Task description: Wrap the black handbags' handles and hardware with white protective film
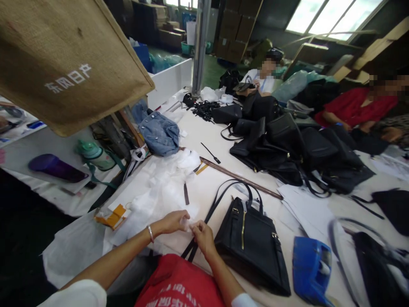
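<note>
Both of my hands meet at the table's near side, just left of a black handbag (249, 238) with a gold zipper. My left hand (175, 221), below a silver bracelet, is curled with thumb and fingers around a bit of thin white wrapping (184, 222). Close beside it, my right hand (203, 235) pinches at the same white wrapping. The bag lies on the table with its handles (236, 185) pointing away and a long strap running under my right hand. Crumpled white sheeting (159, 187) spreads beyond my left hand.
A blue plastic tool (311, 266) lies right of the bag. Many black bags (281, 145) are heaped farther back, where two people sit. A denim bundle (159, 132), a purple bottle (56, 167) and a hanging brown cloth (73, 55) are at left.
</note>
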The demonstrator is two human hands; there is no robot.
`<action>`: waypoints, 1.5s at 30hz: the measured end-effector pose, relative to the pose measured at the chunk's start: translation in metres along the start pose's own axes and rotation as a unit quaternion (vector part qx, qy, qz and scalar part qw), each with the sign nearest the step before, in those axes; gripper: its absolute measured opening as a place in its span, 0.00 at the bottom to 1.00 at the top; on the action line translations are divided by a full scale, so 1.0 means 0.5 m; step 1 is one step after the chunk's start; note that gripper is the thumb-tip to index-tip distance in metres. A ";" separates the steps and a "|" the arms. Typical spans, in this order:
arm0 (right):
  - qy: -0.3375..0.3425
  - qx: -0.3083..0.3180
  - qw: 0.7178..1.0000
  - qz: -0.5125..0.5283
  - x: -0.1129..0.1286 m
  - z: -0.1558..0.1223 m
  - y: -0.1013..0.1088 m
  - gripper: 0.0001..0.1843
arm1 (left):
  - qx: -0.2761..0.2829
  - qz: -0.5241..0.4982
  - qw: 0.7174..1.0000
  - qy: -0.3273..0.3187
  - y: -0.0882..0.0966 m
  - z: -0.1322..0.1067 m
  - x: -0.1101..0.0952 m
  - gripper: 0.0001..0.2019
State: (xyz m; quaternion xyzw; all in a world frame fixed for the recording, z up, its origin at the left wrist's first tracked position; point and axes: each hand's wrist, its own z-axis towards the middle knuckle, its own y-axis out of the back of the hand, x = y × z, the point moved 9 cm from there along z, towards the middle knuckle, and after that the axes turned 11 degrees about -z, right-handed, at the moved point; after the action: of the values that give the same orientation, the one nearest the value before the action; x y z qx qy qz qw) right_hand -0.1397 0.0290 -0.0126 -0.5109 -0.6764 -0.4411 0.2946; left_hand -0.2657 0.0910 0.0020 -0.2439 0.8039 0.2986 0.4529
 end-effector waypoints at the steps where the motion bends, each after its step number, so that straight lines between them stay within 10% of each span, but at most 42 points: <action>1: -0.002 -0.007 1.000 -0.011 0.002 -0.001 0.000 0.15 | 0.008 -0.006 1.000 0.004 0.004 0.000 0.007 0.17; 11: -0.032 -0.009 0.999 0.007 0.004 0.013 -0.025 0.22 | 0.043 -0.053 0.997 0.024 0.006 0.001 0.025 0.08; 23: 0.061 0.034 0.997 0.012 0.015 0.004 -0.024 0.06 | 0.022 -0.050 0.997 0.052 -0.001 -0.013 0.014 0.06; 45: 0.010 0.004 1.000 -0.013 0.004 0.022 -0.016 0.22 | 0.016 -0.085 0.996 0.036 -0.010 -0.018 -0.005 0.15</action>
State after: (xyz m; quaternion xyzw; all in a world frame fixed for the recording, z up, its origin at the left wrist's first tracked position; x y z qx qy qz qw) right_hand -0.1474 0.0390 -0.0179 -0.4964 -0.6816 -0.4476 0.2977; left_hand -0.2663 0.0813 0.0066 -0.3148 0.8008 0.2373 0.4510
